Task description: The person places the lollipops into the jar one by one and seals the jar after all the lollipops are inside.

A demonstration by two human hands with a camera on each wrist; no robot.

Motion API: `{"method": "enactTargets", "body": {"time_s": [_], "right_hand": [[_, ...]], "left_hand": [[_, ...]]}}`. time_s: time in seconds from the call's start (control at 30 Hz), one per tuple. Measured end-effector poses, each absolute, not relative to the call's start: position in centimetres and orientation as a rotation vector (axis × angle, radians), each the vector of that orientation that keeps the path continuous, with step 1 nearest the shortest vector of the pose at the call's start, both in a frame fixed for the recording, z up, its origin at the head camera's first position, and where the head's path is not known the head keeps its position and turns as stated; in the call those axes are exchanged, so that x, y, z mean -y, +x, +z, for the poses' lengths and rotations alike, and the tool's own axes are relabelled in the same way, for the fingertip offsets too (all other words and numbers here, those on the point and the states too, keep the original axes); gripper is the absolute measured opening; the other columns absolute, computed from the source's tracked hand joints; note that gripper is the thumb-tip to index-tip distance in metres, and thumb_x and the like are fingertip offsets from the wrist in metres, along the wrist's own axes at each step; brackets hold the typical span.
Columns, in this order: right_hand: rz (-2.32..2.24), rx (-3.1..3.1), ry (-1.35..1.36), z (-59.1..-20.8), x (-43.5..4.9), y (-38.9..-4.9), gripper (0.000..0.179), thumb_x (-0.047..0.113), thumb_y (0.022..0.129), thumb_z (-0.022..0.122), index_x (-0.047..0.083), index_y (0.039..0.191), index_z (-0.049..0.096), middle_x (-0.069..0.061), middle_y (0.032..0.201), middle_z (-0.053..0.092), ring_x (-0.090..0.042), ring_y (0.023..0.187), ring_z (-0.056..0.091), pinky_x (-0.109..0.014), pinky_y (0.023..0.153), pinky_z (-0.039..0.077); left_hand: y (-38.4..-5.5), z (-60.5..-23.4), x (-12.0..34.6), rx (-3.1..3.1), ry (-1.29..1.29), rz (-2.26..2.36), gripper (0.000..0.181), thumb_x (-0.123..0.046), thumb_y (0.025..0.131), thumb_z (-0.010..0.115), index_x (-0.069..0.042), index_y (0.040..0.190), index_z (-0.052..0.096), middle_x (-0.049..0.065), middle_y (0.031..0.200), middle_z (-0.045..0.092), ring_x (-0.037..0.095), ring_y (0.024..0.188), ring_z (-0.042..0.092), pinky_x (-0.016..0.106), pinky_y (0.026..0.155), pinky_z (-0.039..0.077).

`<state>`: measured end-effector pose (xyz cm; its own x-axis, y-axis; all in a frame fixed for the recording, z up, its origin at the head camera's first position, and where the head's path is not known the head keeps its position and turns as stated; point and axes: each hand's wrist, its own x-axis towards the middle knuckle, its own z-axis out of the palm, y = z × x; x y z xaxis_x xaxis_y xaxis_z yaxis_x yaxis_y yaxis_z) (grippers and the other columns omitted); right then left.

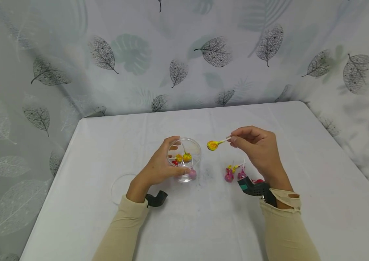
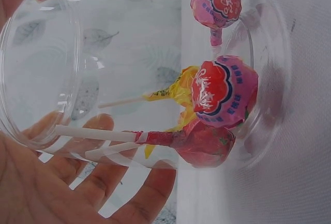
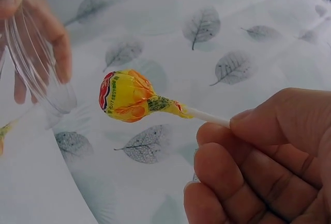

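Note:
My left hand (image 1: 160, 165) grips a clear plastic jar (image 1: 195, 145) that stands uncovered on the table. Inside the jar are several wrapped lollipops, among them a red one (image 2: 204, 144), pink ones (image 2: 227, 89) and yellow ones (image 1: 187, 157). Between thumb and forefinger, my right hand (image 1: 257, 146) pinches the white stick of a yellow lollipop (image 3: 126, 95). That candy head points left toward the jar, a short way from its rim and above the table.
Below my right hand lies a small group of lollipops, with pink (image 1: 229, 176), yellow and red wrappers. A clear round lid (image 1: 111, 188) lies left of the jar, partly behind the left wrist. The white table (image 1: 204, 224) meets a leaf-patterned curtain (image 1: 184, 94) at the back.

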<state>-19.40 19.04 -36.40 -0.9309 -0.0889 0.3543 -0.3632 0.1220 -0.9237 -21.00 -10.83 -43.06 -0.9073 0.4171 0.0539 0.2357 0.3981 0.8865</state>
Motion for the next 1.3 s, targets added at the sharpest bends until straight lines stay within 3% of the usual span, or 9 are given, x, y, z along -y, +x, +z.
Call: {"method": "enactTargets", "body": {"time_s": [0.2, 0.5, 0.6, 0.73, 0.87, 1.3], "right_hand": [[1.933, 2.170, 0.459, -36.4, -18.6, -19.3, 0.013, 0.004, 0.089, 0.069, -0.004, 0.100, 0.069, -0.014, 0.094, 0.071, -0.028, 0.080, 0.068, -0.028, 0.078, 0.057], [1.913, 2.193, 0.484, -36.4, -18.0, -19.2, 0.013, 0.006, 0.089, 0.069, -0.002, 0.100, 0.070, -0.011, 0.094, 0.072, -0.027, 0.080, 0.069, -0.029, 0.079, 0.056], [1.905, 2.201, 0.489, -36.5, -17.8, -19.2, 0.014, 0.007, 0.089, 0.069, -0.002, 0.100, 0.071, -0.012, 0.094, 0.072, -0.027, 0.080, 0.069, -0.029, 0.080, 0.056], [1.878, 2.221, 0.495, -36.6, -17.5, -19.2, 0.014, 0.008, 0.090, 0.069, -0.001, 0.101, 0.071, -0.011, 0.094, 0.072, -0.024, 0.081, 0.070, -0.029, 0.079, 0.056], [1.869, 2.242, 0.495, -36.7, -17.1, -19.1, 0.013, 0.010, 0.090, 0.069, 0.003, 0.101, 0.072, -0.010, 0.095, 0.072, -0.024, 0.083, 0.070, -0.030, 0.080, 0.056], [1.846, 2.275, 0.496, -36.8, -16.3, -19.0, 0.011, 0.013, 0.090, 0.070, 0.008, 0.098, 0.074, -0.007, 0.094, 0.073, -0.023, 0.082, 0.070, -0.030, 0.079, 0.056]], "left_hand": [[-21.0, -43.0, 10.8, -2.474, 0.587, 1.525, 0.104, -0.047, 0.068, 0.086, -0.026, 0.149, 0.025, 0.003, 0.148, 0.041, 0.033, 0.133, 0.040, 0.054, 0.097, 0.045], [-21.0, -43.0, 10.7, -2.477, 0.548, 1.541, 0.102, -0.052, 0.065, 0.086, -0.034, 0.147, 0.027, 0.001, 0.146, 0.042, 0.035, 0.131, 0.043, 0.052, 0.096, 0.045], [-21.0, -43.0, 10.7, -2.478, 0.550, 1.542, 0.103, -0.052, 0.066, 0.086, -0.031, 0.148, 0.027, -0.003, 0.144, 0.043, 0.036, 0.130, 0.043, 0.052, 0.096, 0.045], [-21.0, -43.0, 10.7, -2.476, 0.561, 1.537, 0.106, -0.050, 0.066, 0.086, -0.025, 0.150, 0.025, 0.000, 0.145, 0.042, 0.037, 0.130, 0.043, 0.053, 0.097, 0.044], [-21.0, -43.0, 10.7, -2.473, 0.566, 1.538, 0.104, -0.048, 0.067, 0.087, -0.030, 0.149, 0.025, 0.005, 0.148, 0.041, 0.034, 0.133, 0.041, 0.055, 0.099, 0.043], [-21.1, -43.0, 10.6, -2.478, 0.541, 1.521, 0.101, -0.047, 0.067, 0.087, -0.035, 0.147, 0.025, -0.003, 0.147, 0.041, 0.032, 0.134, 0.041, 0.054, 0.101, 0.041]]}}
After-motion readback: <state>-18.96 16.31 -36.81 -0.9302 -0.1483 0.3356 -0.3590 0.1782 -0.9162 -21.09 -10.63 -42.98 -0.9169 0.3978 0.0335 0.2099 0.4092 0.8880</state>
